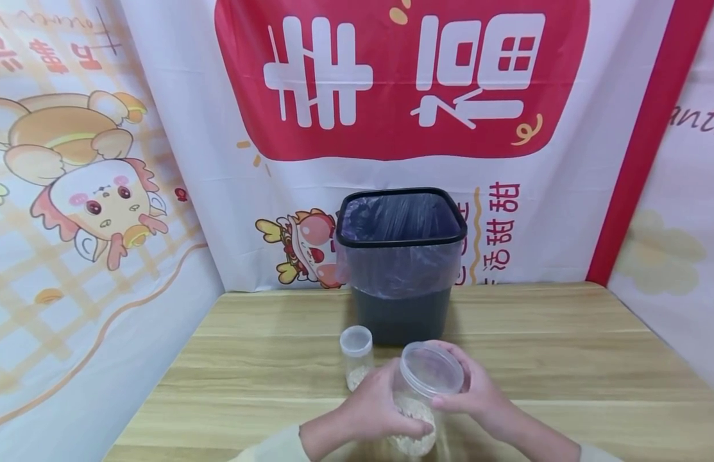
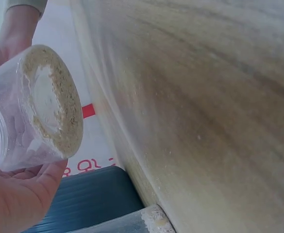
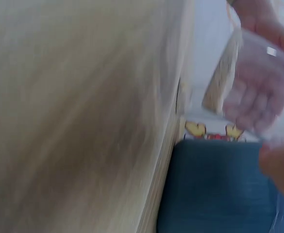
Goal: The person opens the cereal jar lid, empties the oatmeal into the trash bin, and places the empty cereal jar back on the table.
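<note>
Two clear plastic jars, two hands and one bin are what I count. My left hand is clamped round the larger jar's side and my right hand grips its rim, tilting it above the tabletop, well forward of the back edge. The smaller jar stands upright just before the bin, its foot partly hidden by my left hand. The square, dark bin, lined with thin, crinkled film, stands near the back edge. Pale, crumbly flakes coat the larger jar's bottom.
</note>
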{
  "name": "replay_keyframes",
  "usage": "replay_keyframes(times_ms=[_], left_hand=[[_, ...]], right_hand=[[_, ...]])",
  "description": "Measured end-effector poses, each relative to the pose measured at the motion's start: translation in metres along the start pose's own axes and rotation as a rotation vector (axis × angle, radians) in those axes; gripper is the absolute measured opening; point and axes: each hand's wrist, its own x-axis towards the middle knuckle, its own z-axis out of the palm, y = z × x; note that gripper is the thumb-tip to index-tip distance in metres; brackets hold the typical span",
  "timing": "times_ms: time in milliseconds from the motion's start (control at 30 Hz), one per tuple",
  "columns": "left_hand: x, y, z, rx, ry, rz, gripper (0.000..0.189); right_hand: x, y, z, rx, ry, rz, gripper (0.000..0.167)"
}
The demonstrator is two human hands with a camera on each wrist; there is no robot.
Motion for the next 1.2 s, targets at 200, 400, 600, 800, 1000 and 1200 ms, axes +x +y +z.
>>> replay_keyframes(times_ms=[200, 400, 600, 800, 1000, 1200], left_hand=[[-0.001, -0.002, 0.001, -0.001, -0.007, 0.015, 0.074], [-0.001, -0.001, 0.000, 0.011, 0.014, 0.022, 0.070], [-0.001, 0.002, 0.001, -0.001, 0.064, -0.029, 0.070], [0.000, 0.003, 0.005, 0.026, 0.099, -0.065, 0.075], [0.000, 0.001, 0.005, 0.053, 0.110, -0.046, 0.074], [0.000, -0.002, 0.003, -0.015, 0.081, -0.015, 0.070]], right_hand=[[0.002, 0.001, -0.008, 0.135, -0.142, 0.018, 0.072], [0.000, 0.004, 0.000, 0.108, -0.067, -0.065, 0.070], [-0.004, -0.001, 0.027, 0.041, 0.267, -0.068, 0.067], [0.002, -0.012, 0.056, -0.082, 0.606, 0.136, 0.074], [0.007, -0.011, 0.065, -0.112, 0.678, 0.207, 0.076], [0.003, -0.009, 0.047, -0.155, 0.509, 0.175, 0.070]])
